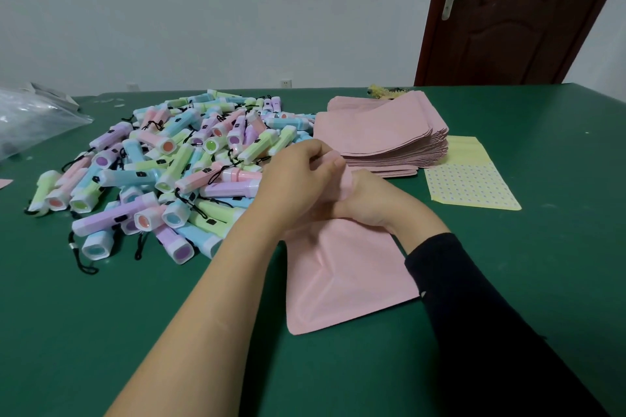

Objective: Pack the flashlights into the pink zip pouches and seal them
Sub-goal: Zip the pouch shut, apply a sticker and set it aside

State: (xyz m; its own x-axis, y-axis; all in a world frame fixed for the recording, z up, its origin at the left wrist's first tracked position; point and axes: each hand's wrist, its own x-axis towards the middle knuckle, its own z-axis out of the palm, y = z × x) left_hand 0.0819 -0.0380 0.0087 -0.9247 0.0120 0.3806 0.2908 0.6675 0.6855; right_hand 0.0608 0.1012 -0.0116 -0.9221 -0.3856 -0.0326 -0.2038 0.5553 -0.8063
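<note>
A pink zip pouch lies on the green table in front of me, its bottom end toward me. Both hands hold its far, top end. My left hand pinches the pouch's top edge from the left. My right hand grips the same end from the right, fingers curled round it. A bulge runs under the pouch's middle; its contents are hidden. A big heap of pastel flashlights with black cords lies to the left. A stack of empty pink pouches sits just beyond my hands.
A yellow sheet of small dot stickers lies right of the pouch stack. A clear plastic bag sits at the table's far left. A brown door stands behind the table at the right.
</note>
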